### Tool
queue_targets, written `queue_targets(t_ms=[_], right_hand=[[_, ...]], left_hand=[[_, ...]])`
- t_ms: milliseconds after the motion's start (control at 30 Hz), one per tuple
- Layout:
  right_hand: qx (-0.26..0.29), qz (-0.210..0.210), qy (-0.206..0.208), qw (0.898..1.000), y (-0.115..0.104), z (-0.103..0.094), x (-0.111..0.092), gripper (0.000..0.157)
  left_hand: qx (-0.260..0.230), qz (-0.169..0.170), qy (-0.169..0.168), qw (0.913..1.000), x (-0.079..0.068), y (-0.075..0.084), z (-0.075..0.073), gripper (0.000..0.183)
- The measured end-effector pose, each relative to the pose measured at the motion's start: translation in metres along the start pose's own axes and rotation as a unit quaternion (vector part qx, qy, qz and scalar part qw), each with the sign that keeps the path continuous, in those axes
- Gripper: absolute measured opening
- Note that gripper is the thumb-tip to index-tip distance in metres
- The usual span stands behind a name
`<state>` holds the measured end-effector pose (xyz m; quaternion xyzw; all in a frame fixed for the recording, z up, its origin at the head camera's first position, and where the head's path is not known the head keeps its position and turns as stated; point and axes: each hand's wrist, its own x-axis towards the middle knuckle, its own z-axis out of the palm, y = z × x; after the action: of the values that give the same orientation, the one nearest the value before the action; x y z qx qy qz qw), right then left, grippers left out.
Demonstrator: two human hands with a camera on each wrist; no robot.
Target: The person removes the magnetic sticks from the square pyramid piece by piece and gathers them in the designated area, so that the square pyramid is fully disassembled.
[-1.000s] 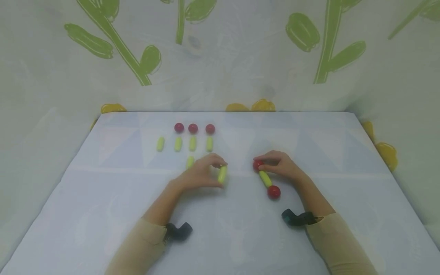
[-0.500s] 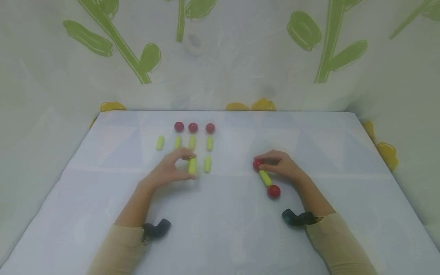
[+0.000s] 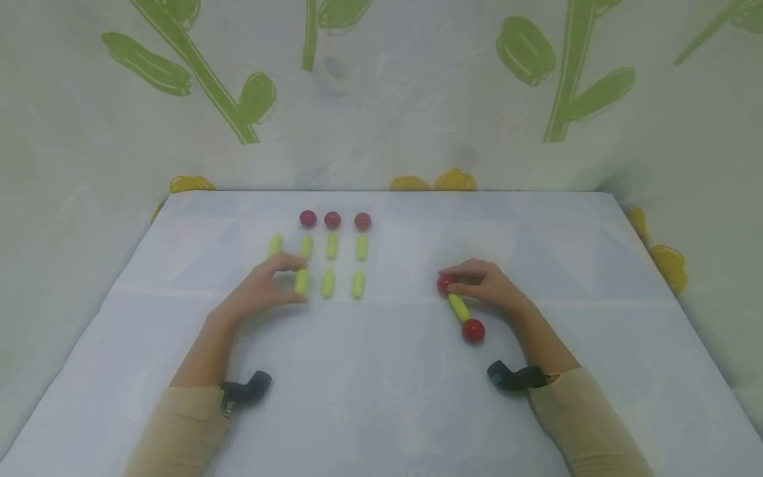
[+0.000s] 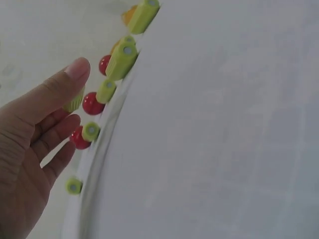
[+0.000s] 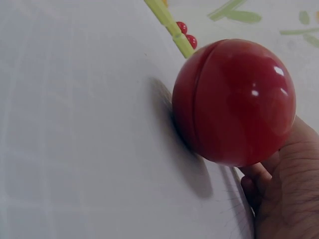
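My left hand (image 3: 262, 288) pinches a yellow-green magnetic stick (image 3: 301, 282) between thumb and fingers, at the left end of the nearer row of sticks. In the left wrist view the thumb partly hides this stick (image 4: 75, 102). Two like sticks (image 3: 328, 283) lie just right of it. On the right side, my right hand (image 3: 491, 286) grips a red ball (image 3: 445, 284) by thumb and fingers. From that ball a stick (image 3: 459, 308) slants toward the front, ending at a second red ball (image 3: 473, 330), which looms large in the right wrist view.
Farther back lies a row of several sticks (image 3: 332, 246), its leftmost stick (image 3: 275, 244) partly behind the left hand. Three red balls (image 3: 332, 220) sit behind them. The white table (image 3: 381, 397) meets a leaf-patterned backdrop (image 3: 381, 119) at its far edge.
The left hand has travelled left with its stick, from right of the nearer row to its left end, uncovering two sticks. The right hand and its ball-and-stick piece have stayed put.
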<state>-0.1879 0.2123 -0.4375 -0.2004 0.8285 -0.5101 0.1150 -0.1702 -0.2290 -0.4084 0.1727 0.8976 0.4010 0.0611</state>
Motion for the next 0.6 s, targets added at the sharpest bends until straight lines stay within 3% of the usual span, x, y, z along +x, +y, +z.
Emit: queue_targets(t_ms=[300, 600], right_hand=[[-0.005, -0.011, 0.002, 1.0, 0.001, 0.001, 0.0, 0.034], [-0.013, -0.005, 0.002, 1.0, 0.0, 0.002, -0.001, 0.034]], left_hand=[[-0.007, -0.038, -0.029, 0.9988, 0.003, -0.024, 0.0, 0.058], [-0.009, -0.048, -0.024, 0.9985, 0.005, -0.03, 0.002, 0.06]])
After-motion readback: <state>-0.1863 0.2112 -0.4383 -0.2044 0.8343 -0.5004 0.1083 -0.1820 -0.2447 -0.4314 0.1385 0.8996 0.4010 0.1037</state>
